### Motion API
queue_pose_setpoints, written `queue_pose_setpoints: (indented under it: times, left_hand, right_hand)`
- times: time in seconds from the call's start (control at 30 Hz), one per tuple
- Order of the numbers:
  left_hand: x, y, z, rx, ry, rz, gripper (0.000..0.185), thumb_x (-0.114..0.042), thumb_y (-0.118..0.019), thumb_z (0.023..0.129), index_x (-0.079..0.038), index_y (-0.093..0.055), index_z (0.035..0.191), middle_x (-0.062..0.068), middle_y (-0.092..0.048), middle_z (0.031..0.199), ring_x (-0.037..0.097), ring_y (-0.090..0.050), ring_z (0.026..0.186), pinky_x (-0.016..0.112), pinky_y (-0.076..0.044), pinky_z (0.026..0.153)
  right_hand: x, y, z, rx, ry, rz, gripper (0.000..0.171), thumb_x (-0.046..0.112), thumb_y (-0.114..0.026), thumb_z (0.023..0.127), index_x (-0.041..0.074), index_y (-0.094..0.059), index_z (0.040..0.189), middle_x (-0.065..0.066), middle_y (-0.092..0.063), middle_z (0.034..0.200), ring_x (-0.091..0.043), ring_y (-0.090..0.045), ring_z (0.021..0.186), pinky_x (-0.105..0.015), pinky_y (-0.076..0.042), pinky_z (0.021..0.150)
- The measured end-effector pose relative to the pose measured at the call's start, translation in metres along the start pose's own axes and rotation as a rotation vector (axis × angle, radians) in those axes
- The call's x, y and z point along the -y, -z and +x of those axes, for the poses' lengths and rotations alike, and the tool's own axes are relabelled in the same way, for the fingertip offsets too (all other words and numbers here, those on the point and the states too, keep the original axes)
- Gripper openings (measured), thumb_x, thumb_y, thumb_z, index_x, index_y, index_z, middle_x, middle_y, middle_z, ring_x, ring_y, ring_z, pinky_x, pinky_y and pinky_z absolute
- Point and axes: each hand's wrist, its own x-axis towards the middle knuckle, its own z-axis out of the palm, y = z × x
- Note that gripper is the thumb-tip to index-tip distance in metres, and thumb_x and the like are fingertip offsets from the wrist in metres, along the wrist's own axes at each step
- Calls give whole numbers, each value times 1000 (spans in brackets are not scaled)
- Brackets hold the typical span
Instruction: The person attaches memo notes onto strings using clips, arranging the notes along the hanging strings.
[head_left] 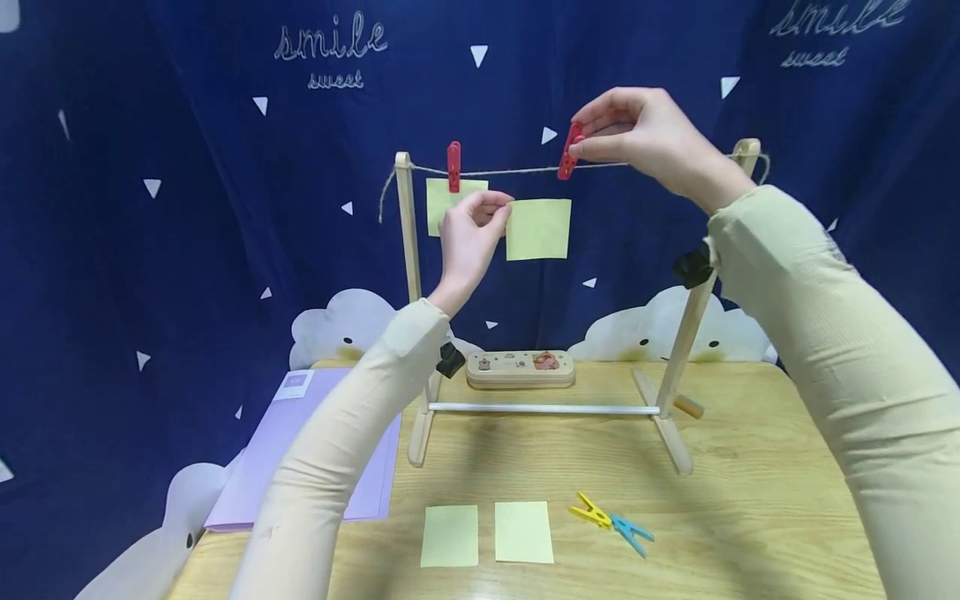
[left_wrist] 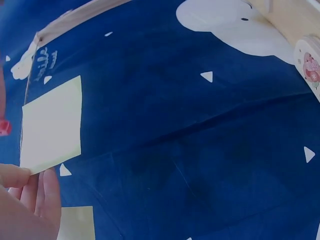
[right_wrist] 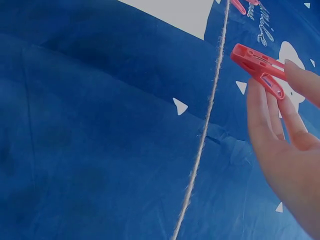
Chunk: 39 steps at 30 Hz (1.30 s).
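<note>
A wooden rack (head_left: 408, 275) carries a twine line (head_left: 517, 171). One red clothespin (head_left: 453, 167) pins a yellow note (head_left: 442, 208) to it on the left. My left hand (head_left: 501, 202) pinches a second yellow note (head_left: 538, 229) by its upper left corner and holds it just under the line; the same note (left_wrist: 52, 122) shows above my fingertips (left_wrist: 30, 175). My right hand (head_left: 581, 140) pinches another red clothespin (head_left: 570, 152) at the line. In the right wrist view this clothespin (right_wrist: 257, 67) sits close beside the twine (right_wrist: 205, 130), not clipped on it.
On the wooden table (head_left: 750, 500) lie two more yellow notes (head_left: 449, 535) (head_left: 523, 532), a yellow clothespin (head_left: 590, 510) and a blue clothespin (head_left: 632, 532). A wooden pencil case (head_left: 521, 369) sits behind the rack's base. A purple folder (head_left: 300, 433) lies at the left. A blue curtain hangs behind.
</note>
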Motion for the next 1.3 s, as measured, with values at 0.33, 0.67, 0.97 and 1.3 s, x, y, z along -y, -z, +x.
queue_pose_setpoints:
  times: [0.33,0.67,0.97,1.3]
  left_hand:
    - [2,0,5,-20,29,-2,15,-10,-67,93,-2,-74,103,14,-77,101,23,-73,83,20,-59,71]
    - [4,2,5,-14,34,-1,16,-10,-67,93,-1,-74,104,15,-77,103,24,-73,85,21,-59,71]
    - [6,4,5,2,22,9,16,-10,-66,94,-1,-74,106,14,-76,104,24,-73,87,20,-58,71]
    - [4,4,3,-3,16,49,16,-11,-66,94,-1,-74,105,13,-77,103,23,-74,87,20,-57,70]
  right_hand:
    - [8,-9,28,7,-8,20,39,24,-76,87,11,-65,123,9,-65,99,-7,-65,96,-13,-54,90]
    - [9,-21,45,47,-23,74,33,20,-77,86,8,-68,115,8,-68,92,-8,-69,88,-10,-55,79]
    - [9,-27,51,17,20,76,29,15,-78,85,4,-70,111,11,-70,85,-4,-70,80,-9,-55,75]
    - [4,-33,53,69,-4,33,30,19,-77,86,4,-70,111,11,-71,85,-5,-72,83,-12,-56,77]
